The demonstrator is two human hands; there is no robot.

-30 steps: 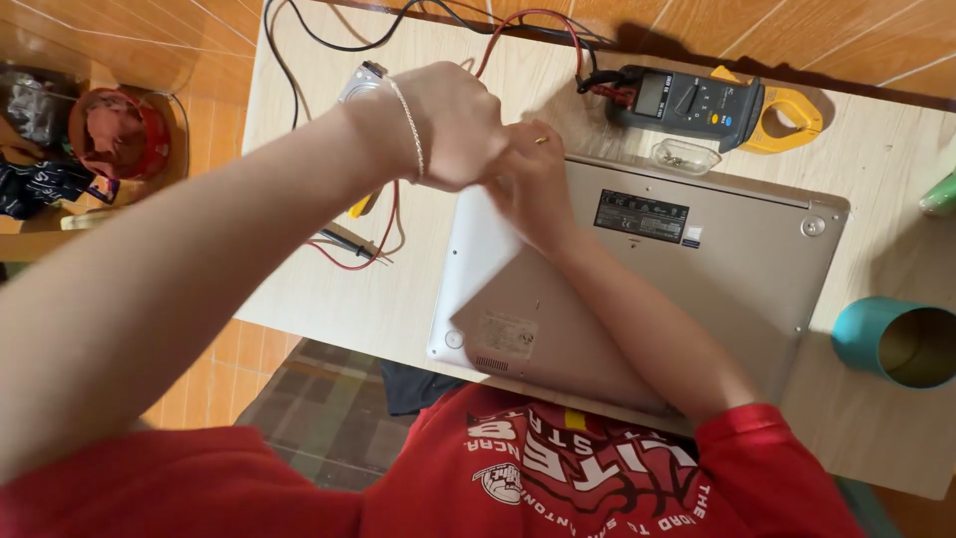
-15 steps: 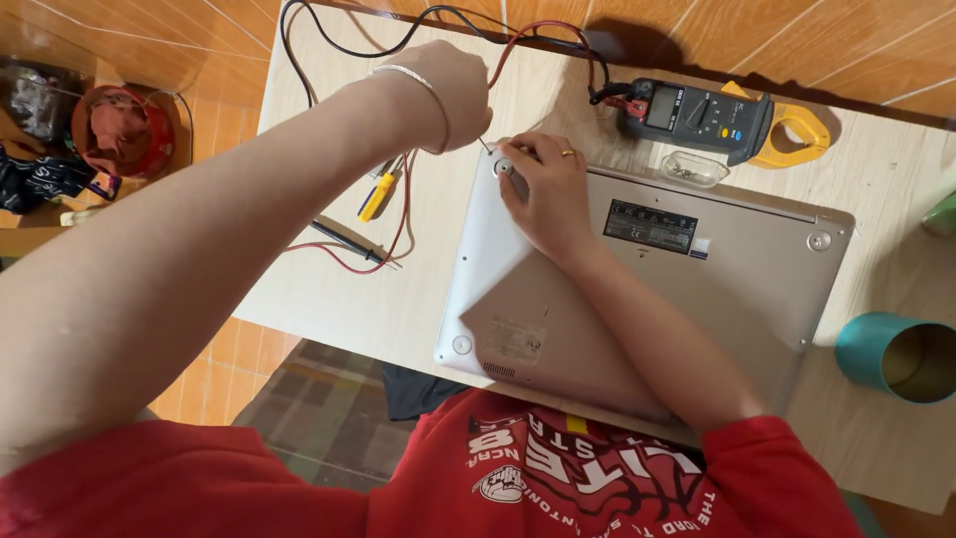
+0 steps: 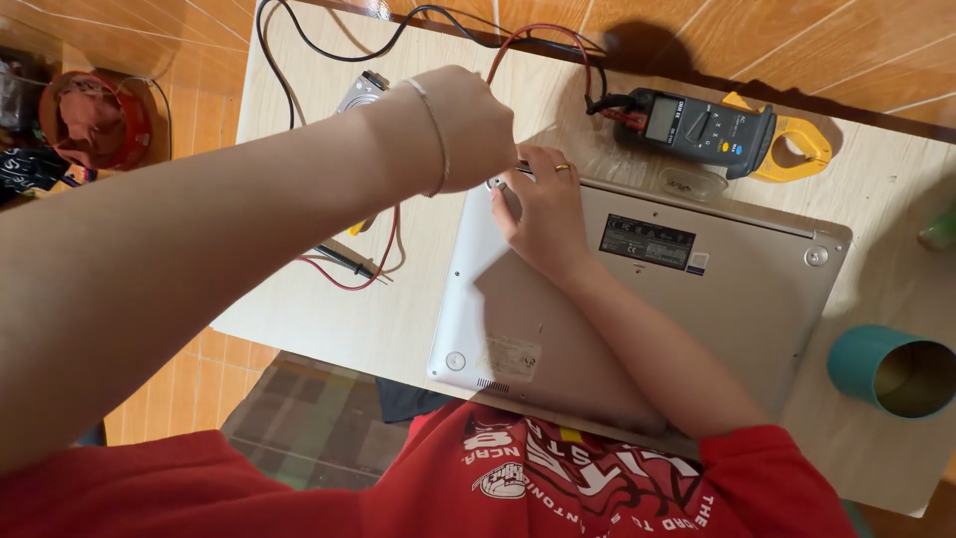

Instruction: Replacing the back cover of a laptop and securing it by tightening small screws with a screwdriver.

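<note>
One silver laptop (image 3: 647,309) lay bottom-up on the pale bench (image 3: 329,319), its near edge hanging just over the bench's near edge above the person's red shirt. The right hand (image 3: 543,214) lay flat on the laptop's far left corner, fingers spread and a ring on one finger, pressing the case rather than gripping it. The left hand (image 3: 468,125) hovered over that same corner, clenched around a thin tool whose tip just showed beside the right fingers (what kind of tool could not be told). One bracelet (image 3: 435,130) circled the left wrist. At the far edge of the bench sat one dark clamp meter (image 3: 697,128) with a yellow jaw, and two leads ran from it, one red (image 3: 538,40) and one black (image 3: 329,45), curling toward the far left corner. One teal cup (image 3: 886,369) lay on its side near the right edge. On the floor to the left stood one reddish round object (image 3: 95,120).
</note>
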